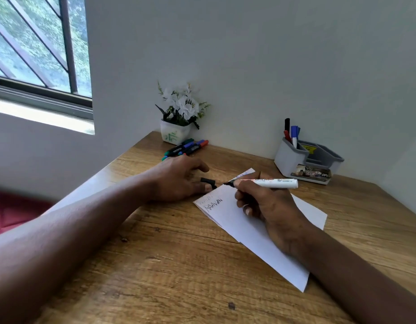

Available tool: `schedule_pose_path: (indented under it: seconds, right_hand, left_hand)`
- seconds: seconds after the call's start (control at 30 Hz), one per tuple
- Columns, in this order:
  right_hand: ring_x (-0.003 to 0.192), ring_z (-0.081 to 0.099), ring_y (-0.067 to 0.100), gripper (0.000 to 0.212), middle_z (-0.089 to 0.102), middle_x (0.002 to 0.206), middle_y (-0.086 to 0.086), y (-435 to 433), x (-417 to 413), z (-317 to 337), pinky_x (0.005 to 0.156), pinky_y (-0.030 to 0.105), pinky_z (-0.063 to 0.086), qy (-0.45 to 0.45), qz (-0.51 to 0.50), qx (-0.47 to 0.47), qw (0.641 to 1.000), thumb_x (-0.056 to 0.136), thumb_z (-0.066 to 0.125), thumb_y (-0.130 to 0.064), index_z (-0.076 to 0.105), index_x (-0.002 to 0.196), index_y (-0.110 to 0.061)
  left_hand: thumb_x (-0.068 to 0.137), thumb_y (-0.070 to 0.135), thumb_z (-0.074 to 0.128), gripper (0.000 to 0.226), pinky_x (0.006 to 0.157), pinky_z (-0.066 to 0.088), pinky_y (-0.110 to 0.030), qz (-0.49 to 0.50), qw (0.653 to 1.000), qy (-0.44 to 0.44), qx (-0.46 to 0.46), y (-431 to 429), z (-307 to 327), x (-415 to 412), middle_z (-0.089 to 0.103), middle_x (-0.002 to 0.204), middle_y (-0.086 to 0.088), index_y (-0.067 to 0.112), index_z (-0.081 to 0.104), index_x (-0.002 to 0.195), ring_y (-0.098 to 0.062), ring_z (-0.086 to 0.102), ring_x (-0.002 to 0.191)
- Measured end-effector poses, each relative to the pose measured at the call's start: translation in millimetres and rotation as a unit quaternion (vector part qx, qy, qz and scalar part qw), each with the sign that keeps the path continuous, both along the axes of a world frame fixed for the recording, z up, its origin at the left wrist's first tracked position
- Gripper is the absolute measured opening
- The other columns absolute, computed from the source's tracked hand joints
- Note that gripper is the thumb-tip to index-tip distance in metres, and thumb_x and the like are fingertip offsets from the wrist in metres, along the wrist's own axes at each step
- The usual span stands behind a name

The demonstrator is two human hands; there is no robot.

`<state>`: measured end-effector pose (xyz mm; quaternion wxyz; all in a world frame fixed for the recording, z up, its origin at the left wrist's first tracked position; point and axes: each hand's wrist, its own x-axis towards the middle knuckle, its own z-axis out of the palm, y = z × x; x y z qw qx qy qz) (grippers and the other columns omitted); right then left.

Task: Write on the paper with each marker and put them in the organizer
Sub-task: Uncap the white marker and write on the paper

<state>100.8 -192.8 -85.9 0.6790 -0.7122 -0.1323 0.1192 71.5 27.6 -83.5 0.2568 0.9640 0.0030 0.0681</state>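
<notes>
- gripping a white marker [267, 183], the right hand [265, 204] rests on the paper [228, 218] with its fingers curled round the barrel near the tip end.
- the marker lies almost level, its black tip pointing left over the paper's upper part and its back end pointing right toward the organizer [302, 160].
- the right forearm comes in from the lower right corner and crosses the paper's lower half.
- the left hand [179, 178] sits palm down at the paper's top left edge, fingers bent, pinching a small black cap [208, 182] between thumb and fingers just left of the marker tip.
- the left forearm stretches in from the lower left, across the bench [179, 265].
- the paper lies slanted on the wooden bench, with a line of dark writing near its upper left corner; the letters are too small to read.
- the grey organizer stands at the back right of the bench near the wall, with three markers upright in its left compartment: a black one [287, 125], a red one [287, 135] and a blue one [294, 134].
- a bunch of dark markers [186, 148] with green, blue and red caps lies on the bench beyond the left hand, just in front of a white flower pot [174, 134].
- a window [38, 47] is at upper left.
</notes>
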Motion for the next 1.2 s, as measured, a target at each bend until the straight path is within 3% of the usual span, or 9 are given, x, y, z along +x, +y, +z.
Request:
schedule_pose_path:
  seconds: [0.2,0.3,0.37,0.47,0.67,0.87,1.0,1.1,1.2]
  right_hand:
    - [0.081,0.071,0.017,0.019,0.078,0.091,0.013,-6,7,5,0.061,0.024,0.051,0.061,0.057,0.069,0.994,0.091,0.069,-0.019,0.077,0.106,-0.009]
    - [0.081,0.072,0.017,0.034,0.078,0.096,0.014,-8,9,9,0.063,0.026,0.052,0.083,0.085,0.094,0.988,0.083,0.068,-0.036,0.079,0.104,-0.012]
    - [0.079,0.072,0.018,0.032,0.078,0.096,0.015,-9,10,11,0.063,0.026,0.052,0.098,0.089,0.109,0.985,0.089,0.063,-0.037,0.082,0.098,-0.013]
    - [0.077,0.072,0.019,0.029,0.078,0.095,0.017,-10,11,10,0.062,0.026,0.053,0.114,0.081,0.125,0.982,0.096,0.058,-0.029,0.082,0.096,-0.011]
    - [0.080,0.072,0.018,0.025,0.078,0.099,0.017,-9,10,10,0.064,0.026,0.054,0.109,0.081,0.122,0.983,0.096,0.060,-0.024,0.076,0.107,-0.008]
    - [0.080,0.071,0.017,0.023,0.079,0.101,0.017,-9,8,11,0.063,0.024,0.054,0.102,0.081,0.116,0.985,0.093,0.066,-0.024,0.077,0.105,-0.007]
    - [0.072,0.070,0.016,0.024,0.078,0.098,0.019,-9,8,9,0.059,0.023,0.053,0.093,0.080,0.120,0.985,0.090,0.070,-0.021,0.077,0.104,-0.003]
    - [0.062,0.065,0.015,0.023,0.076,0.083,0.014,-11,9,11,0.055,0.023,0.051,0.100,0.070,0.130,0.984,0.084,0.075,-0.022,0.077,0.097,-0.003]
    - [0.059,0.063,0.015,0.021,0.073,0.078,0.015,-11,7,11,0.053,0.023,0.051,0.107,0.078,0.144,0.981,0.080,0.077,-0.019,0.076,0.092,-0.003]
  left_hand:
    - [0.090,0.038,0.074,0.016,0.083,0.050,-0.025,0.012,0.998,-0.048,-0.030,-2,-3,3,0.068,0.103,0.018,0.040,0.074,0.106,-0.004,0.061,0.102]
    - [0.089,0.041,0.074,0.010,0.095,0.052,-0.039,0.034,0.992,-0.081,-0.096,3,-7,5,0.071,0.102,0.017,0.044,0.074,0.099,-0.004,0.062,0.105]
    - [0.089,0.039,0.074,0.010,0.099,0.052,-0.043,0.027,0.982,-0.098,-0.162,4,-6,3,0.074,0.103,0.015,0.041,0.075,0.099,-0.003,0.065,0.106]
    - [0.091,0.033,0.074,0.012,0.098,0.053,-0.051,0.002,0.970,-0.090,-0.224,2,-2,-2,0.077,0.101,0.006,0.032,0.077,0.103,-0.018,0.069,0.102]
    - [0.093,0.025,0.073,0.013,0.103,0.050,-0.044,-0.034,0.974,-0.056,-0.217,-2,0,-6,0.078,0.104,0.012,0.033,0.077,0.103,-0.007,0.069,0.106]
    - [0.093,0.027,0.072,0.015,0.102,0.050,-0.041,-0.064,0.969,-0.067,-0.228,-5,3,-8,0.078,0.106,0.008,0.027,0.076,0.107,-0.009,0.068,0.106]
    - [0.093,0.026,0.071,0.017,0.092,0.052,-0.040,-0.095,0.959,-0.062,-0.258,-6,4,-10,0.078,0.105,0.002,0.025,0.077,0.109,-0.016,0.070,0.103]
    - [0.093,0.026,0.072,0.015,0.076,0.048,-0.028,-0.118,0.941,-0.057,-0.311,-1,5,-12,0.078,0.092,-0.006,0.017,0.078,0.103,-0.013,0.068,0.086]
    - [0.087,0.040,0.079,0.034,0.081,0.035,-0.047,-0.150,0.925,-0.035,-0.348,8,2,-11,0.066,0.104,-0.037,0.012,0.077,0.106,-0.033,0.055,0.092]
